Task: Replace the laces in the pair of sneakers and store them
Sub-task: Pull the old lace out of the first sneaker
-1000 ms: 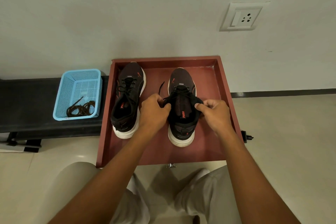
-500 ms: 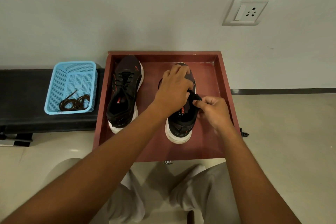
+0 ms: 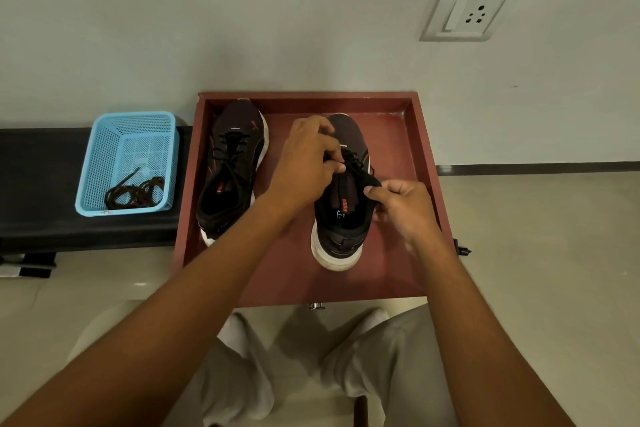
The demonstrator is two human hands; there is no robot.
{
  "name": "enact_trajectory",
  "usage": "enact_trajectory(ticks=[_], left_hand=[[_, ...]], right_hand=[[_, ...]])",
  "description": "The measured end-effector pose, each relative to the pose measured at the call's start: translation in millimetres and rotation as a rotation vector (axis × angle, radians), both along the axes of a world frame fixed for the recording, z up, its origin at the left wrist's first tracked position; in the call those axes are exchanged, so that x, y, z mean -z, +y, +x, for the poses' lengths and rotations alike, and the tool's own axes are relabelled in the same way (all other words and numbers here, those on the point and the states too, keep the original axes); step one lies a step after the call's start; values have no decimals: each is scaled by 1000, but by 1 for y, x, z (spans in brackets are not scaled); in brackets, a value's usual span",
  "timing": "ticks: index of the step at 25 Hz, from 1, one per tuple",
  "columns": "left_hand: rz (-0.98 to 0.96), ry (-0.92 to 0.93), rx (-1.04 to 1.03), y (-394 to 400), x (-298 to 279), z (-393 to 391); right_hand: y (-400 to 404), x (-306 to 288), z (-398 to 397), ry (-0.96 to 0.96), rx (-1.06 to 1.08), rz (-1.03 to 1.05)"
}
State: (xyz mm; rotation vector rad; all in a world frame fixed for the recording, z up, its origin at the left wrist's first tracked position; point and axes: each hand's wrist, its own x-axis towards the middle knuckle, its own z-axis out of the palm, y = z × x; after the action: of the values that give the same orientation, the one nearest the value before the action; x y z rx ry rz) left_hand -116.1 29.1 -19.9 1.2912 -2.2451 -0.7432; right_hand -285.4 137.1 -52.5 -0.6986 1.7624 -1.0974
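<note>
Sneakers, one pair, black with white soles: we log the right sneaker (image 3: 341,218) and left sneaker (image 3: 233,170) side by side, toes to the wall, in a red-brown tray (image 3: 412,253). Our left hand (image 3: 306,163) pinches the right sneaker's black lace (image 3: 353,158) with curled fingers; our right hand (image 3: 405,208) pinches its collar edge. Dark spare laces (image 3: 136,192) lie coiled in a blue basket (image 3: 100,163) on the black table (image 3: 41,184).

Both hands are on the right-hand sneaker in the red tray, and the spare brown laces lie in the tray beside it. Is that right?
Not quite: the head view shows the brown laces in the blue basket on the black bench. Both the left hand and the right hand are on the right-hand sneaker in the red tray.
</note>
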Motion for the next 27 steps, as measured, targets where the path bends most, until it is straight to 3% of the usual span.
enact_trajectory(ticks=[3,5,9,14,19,27], left_hand=[[99,170,-222,-9,-5,18],[118,188,-283,-10,-9,27],[157,72,-208,-3,-11,26],[-121,-74,44,15,-13,-6],[-181,-329,107,21,2,-26],[-120,-173,8,2,-2,-10]], right_hand=[[0,-1,1,-7,-8,0],[0,-1,1,-17,-8,-7],[0,-2,2,-11,-1,-4],[-1,-3,2,-7,-7,-13],[0,-4,2,17,-13,-8],[0,-4,1,49,-18,5]])
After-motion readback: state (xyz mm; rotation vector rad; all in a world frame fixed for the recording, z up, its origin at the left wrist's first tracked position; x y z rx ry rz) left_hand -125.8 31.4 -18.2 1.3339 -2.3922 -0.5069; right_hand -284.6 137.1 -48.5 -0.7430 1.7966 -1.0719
